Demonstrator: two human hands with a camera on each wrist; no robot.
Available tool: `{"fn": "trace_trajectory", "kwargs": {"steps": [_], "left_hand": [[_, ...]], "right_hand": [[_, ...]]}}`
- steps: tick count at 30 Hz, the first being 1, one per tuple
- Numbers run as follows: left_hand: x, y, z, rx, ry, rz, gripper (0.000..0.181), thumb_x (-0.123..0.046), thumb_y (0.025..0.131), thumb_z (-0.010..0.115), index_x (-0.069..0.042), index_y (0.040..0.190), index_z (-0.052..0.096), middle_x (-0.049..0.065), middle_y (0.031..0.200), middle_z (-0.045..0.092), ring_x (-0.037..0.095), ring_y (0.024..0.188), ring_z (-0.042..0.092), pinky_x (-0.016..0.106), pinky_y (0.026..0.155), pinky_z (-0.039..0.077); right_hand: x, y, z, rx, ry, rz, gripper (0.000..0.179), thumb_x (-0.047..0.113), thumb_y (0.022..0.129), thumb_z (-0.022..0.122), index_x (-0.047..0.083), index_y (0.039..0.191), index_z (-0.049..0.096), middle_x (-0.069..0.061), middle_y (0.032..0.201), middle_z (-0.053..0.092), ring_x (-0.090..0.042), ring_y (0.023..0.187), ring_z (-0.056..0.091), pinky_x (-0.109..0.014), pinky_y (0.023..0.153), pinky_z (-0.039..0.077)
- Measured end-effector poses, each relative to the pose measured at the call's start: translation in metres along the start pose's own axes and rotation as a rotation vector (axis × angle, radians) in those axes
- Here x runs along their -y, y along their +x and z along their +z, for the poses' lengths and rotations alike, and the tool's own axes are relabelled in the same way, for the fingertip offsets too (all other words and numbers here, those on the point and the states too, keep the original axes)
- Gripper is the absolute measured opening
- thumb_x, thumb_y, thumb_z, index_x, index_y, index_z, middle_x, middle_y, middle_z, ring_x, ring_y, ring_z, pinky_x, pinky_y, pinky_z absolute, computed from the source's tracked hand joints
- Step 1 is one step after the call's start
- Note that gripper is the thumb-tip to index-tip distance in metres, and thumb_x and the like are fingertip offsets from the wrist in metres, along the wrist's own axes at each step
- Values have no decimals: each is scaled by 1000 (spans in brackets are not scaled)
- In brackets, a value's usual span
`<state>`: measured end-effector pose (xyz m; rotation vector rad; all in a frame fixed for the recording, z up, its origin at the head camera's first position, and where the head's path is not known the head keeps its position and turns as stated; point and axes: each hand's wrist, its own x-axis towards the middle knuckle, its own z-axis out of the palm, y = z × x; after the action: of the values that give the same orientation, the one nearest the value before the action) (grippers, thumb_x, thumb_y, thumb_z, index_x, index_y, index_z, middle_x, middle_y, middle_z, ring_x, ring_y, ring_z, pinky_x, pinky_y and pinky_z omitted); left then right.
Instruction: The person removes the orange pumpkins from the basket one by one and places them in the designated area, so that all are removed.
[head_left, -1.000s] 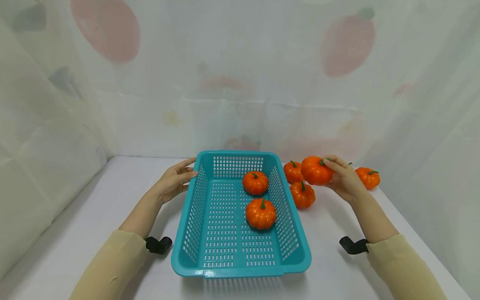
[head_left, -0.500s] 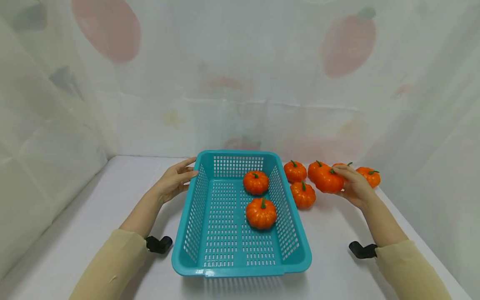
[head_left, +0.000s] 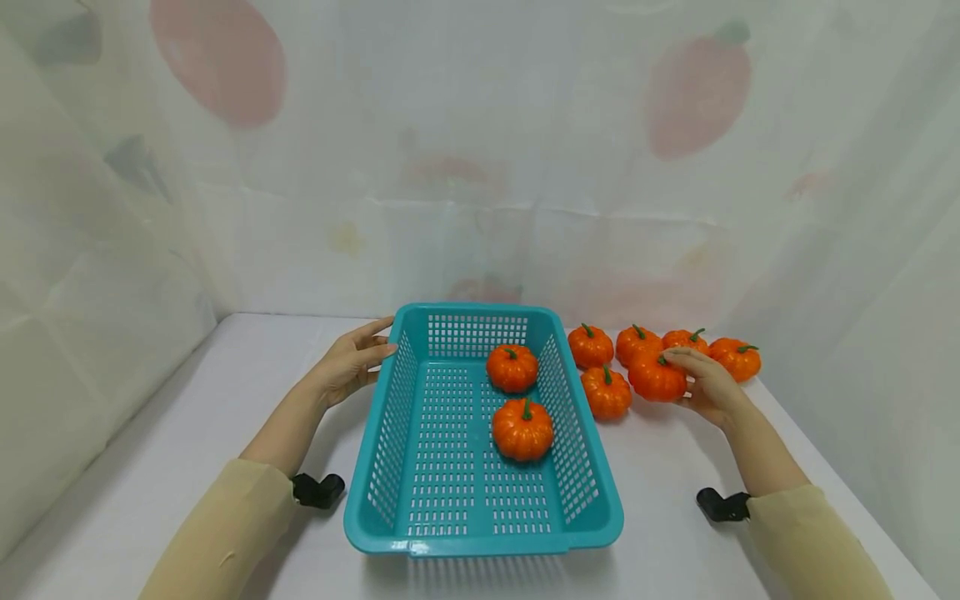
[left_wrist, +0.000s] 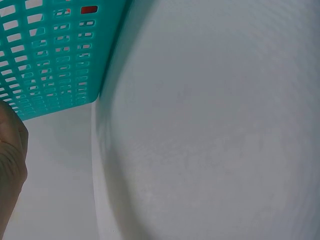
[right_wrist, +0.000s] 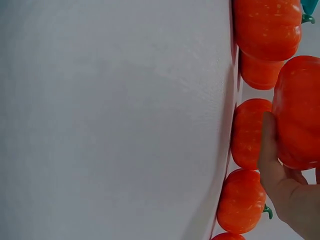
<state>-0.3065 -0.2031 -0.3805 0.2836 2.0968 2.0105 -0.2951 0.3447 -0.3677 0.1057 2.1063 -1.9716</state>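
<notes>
Pumpkin (head_left: 654,380) | right hand (head_left: 711,387) grips it | left hand (head_left: 347,364) holds basket rim (head_left: 372,417) | room on table (head_left: 660,467) nearside right

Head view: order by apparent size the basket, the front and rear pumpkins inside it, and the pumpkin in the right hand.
1. Teal basket
2. Front pumpkin
3. Rear pumpkin and held pumpkin: too alike to rank; the right hand partly covers the latter.

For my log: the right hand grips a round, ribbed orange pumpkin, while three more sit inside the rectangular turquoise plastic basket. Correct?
Not quite: the head view shows two orange pumpkins, not three, inside the turquoise plastic basket; the right hand does grip another pumpkin.
</notes>
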Motion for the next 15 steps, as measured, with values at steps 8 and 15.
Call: {"fn": "trace_trajectory", "kwargs": {"steps": [8,15], "left_hand": [[1,0,-1,-1,17,9,72,-21,98,62,-17,158,22,1,115,53,7,93,66,25,84,58],[1,0,-1,6,7,10,72,-21,99,61,-17,158,21,1,115,53,6,92,67,24,84,58]], "right_hand": [[-2,4,0,-18,-66,21,9,42,100,55,36,98,62,13,121,37,-18,119,35,-22,86,52],[-5,4,-3,-15,-106,36,9,42,98,58,35,97,64,15,116,43,-16,115,37,-22,87,49]]}}
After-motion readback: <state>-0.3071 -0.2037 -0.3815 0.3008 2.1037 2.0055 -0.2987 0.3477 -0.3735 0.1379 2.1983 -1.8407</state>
